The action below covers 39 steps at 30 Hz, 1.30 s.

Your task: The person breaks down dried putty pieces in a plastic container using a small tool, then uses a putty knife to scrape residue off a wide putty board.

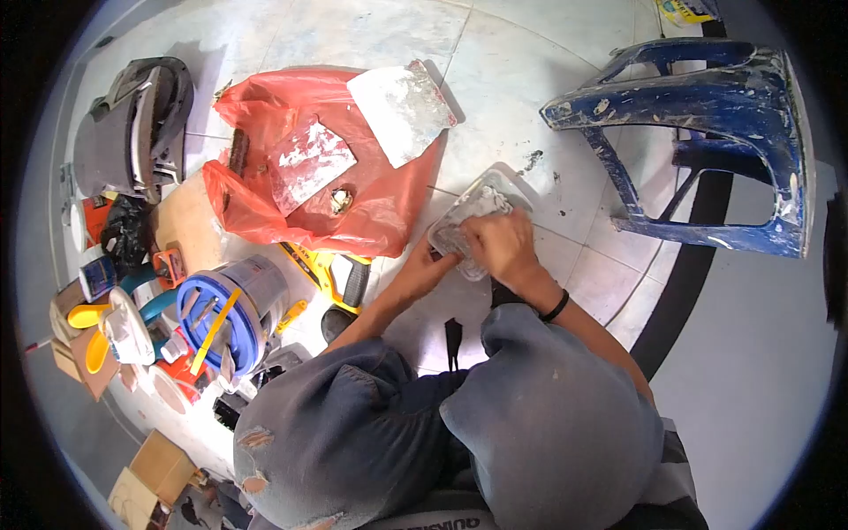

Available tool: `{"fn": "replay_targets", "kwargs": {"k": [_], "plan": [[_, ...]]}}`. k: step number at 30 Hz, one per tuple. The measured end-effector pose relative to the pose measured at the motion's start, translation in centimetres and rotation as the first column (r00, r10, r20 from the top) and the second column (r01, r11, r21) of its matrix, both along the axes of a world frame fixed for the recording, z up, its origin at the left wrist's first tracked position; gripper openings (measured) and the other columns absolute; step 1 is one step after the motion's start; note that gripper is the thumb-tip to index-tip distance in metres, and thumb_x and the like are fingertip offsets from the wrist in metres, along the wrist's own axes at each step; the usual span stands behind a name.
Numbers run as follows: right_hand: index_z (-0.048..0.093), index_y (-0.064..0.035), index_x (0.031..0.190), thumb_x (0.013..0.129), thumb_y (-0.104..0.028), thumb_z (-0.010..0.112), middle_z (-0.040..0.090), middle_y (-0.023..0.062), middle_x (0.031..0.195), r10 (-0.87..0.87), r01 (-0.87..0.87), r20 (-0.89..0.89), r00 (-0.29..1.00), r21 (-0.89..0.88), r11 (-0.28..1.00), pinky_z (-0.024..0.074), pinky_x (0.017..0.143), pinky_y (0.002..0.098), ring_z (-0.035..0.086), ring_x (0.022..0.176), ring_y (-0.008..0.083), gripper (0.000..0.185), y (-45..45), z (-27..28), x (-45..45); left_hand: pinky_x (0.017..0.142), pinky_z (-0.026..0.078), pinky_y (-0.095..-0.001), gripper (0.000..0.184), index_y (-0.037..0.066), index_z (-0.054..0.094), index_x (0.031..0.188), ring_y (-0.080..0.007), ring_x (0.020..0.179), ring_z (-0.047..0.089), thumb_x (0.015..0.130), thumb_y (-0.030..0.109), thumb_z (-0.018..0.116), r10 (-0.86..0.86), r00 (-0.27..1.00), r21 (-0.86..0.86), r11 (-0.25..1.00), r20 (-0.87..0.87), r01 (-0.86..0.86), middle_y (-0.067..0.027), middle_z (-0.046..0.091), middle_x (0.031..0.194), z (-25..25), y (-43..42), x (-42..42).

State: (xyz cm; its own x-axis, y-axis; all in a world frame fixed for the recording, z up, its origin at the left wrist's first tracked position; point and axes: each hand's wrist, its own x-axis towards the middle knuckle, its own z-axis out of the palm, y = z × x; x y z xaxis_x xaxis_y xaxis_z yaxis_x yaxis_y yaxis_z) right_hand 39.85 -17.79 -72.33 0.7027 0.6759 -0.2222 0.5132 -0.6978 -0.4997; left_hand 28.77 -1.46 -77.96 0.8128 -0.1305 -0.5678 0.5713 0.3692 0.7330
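Observation:
A clear plastic tray (451, 231) with whitish-grey material in it is held above the tiled floor, in front of my knees. My left hand (424, 268) is closed round its near left edge. My right hand (505, 243) is closed over the tray, its fingers pressed together at the white material; what they hold, if anything, is hidden. Just left of the tray lies a red plastic bag (380, 208), bearing a white-smeared square plate (315, 163) and a whitish lump (341, 200). Another smeared white board (402, 110) rests on its upper right part.
A scuffed blue plastic frame (707, 102) stands at the right. At the left are a blue-lidded bucket (212, 309) with tools on top, a yellow-handled saw (322, 276), a yellow cutter (291, 315), a grey moulded part (110, 146) and cardboard boxes (163, 466).

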Motion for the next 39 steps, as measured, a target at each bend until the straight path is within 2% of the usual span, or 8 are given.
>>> {"fn": "replay_targets", "kwargs": {"k": [4,6,10,18,21,28,30,39], "plan": [[0.076,-0.0129,0.090,0.093,-0.022,0.066,0.072,0.0148,0.077,-0.139,0.140,-0.059,0.989,0.018,0.990,0.0437,0.092,0.0522,0.071,0.079,0.0356,0.014,-0.8,-0.2,0.4,0.114,0.043,-0.0358,0.078,0.003,0.034,0.157,-0.0207,0.136,0.052,0.092,0.008,0.076,-0.037,0.999,0.049,0.998,-0.003,0.037,-0.0119,0.053,0.146,1.3,-0.3,0.7],[0.077,-0.0137,0.089,0.093,-0.023,0.066,0.073,0.0146,0.078,-0.022,0.027,-0.093,0.995,0.046,0.999,0.0437,0.091,0.0510,0.071,0.079,0.0359,0.015,-1.1,0.1,-0.6,0.114,0.043,-0.0359,0.080,0.002,0.034,0.157,-0.0207,0.135,0.052,0.090,0.008,0.078,-0.063,0.998,0.110,0.992,0.017,0.061,-0.0120,0.054,0.146,2.0,-0.8,1.0],[0.078,-0.0150,0.089,0.092,-0.022,0.066,0.073,0.0138,0.078,-0.064,0.066,-0.081,0.995,0.022,0.998,0.0443,0.090,0.0471,0.071,0.078,0.0340,0.015,-2.1,-0.4,-0.8,0.113,0.044,-0.0357,0.084,0.000,0.037,0.155,-0.0204,0.133,0.054,0.085,0.010,0.082,-0.129,0.989,0.112,0.986,0.065,0.121,-0.0124,0.055,0.143,2.4,-1.2,1.2],[0.078,-0.0163,0.093,0.090,-0.019,0.066,0.072,0.0140,0.074,-0.271,0.273,-0.026,0.962,0.063,0.960,0.0437,0.085,0.0475,0.069,0.072,0.0338,0.014,-2.3,-0.7,-2.2,0.106,0.048,-0.0344,0.073,0.000,0.046,0.147,-0.0183,0.121,0.060,0.083,0.007,0.079,-0.121,0.990,0.125,0.986,0.071,0.112,-0.0102,0.061,0.132,2.1,-1.3,1.2],[0.081,-0.0140,0.104,0.095,-0.022,0.065,0.074,0.0127,0.078,-0.140,0.141,-0.014,0.990,0.053,0.989,0.0422,0.082,0.0430,0.069,0.074,0.0317,0.020,-2.4,-0.2,-2.7,0.103,0.050,-0.0337,0.070,-0.001,0.048,0.142,-0.0176,0.118,0.061,0.081,0.009,0.082,-0.126,0.990,0.104,0.987,0.057,0.120,-0.0103,0.062,0.129,1.6,-1.4,0.8],[0.075,-0.0108,0.104,0.089,-0.015,0.061,0.071,0.0158,0.072,-0.107,0.107,0.005,0.994,0.065,0.992,0.0441,0.083,0.0482,0.070,0.070,0.0357,0.021,-1.8,-0.3,-3.3,0.102,0.051,-0.0356,0.082,-0.001,0.042,0.143,-0.0212,0.120,0.062,0.078,0.014,0.089,-0.183,0.974,0.241,0.959,0.136,0.147,-0.0146,0.062,0.130,0.2,-2.1,-0.4],[0.072,-0.0091,0.113,0.089,-0.014,0.059,0.071,0.0168,0.071,-0.060,0.058,-0.042,0.997,-0.049,0.997,0.0439,0.086,0.0471,0.071,0.069,0.0343,0.028,-1.5,-0.1,-3.3,0.102,0.051,-0.0360,0.083,-0.001,0.041,0.144,-0.0219,0.121,0.062,0.078,0.013,0.089,-0.175,0.975,0.221,0.965,0.138,0.142,-0.0157,0.061,0.131,0.2,-2.1,-0.5],[0.066,0.0010,0.125,0.092,-0.015,0.055,0.070,0.0173,0.067,0.041,-0.039,0.066,0.997,-0.036,0.999,0.0423,0.094,0.0455,0.071,0.063,0.0331,0.038,-1.8,-1.4,-3.8,0.105,0.050,-0.0362,0.086,-0.001,0.036,0.147,-0.0231,0.126,0.059,0.079,0.008,0.087,-0.215,0.966,0.234,0.956,0.147,0.177,-0.0167,0.058,0.134,-0.1,-1.9,-0.8]]}}
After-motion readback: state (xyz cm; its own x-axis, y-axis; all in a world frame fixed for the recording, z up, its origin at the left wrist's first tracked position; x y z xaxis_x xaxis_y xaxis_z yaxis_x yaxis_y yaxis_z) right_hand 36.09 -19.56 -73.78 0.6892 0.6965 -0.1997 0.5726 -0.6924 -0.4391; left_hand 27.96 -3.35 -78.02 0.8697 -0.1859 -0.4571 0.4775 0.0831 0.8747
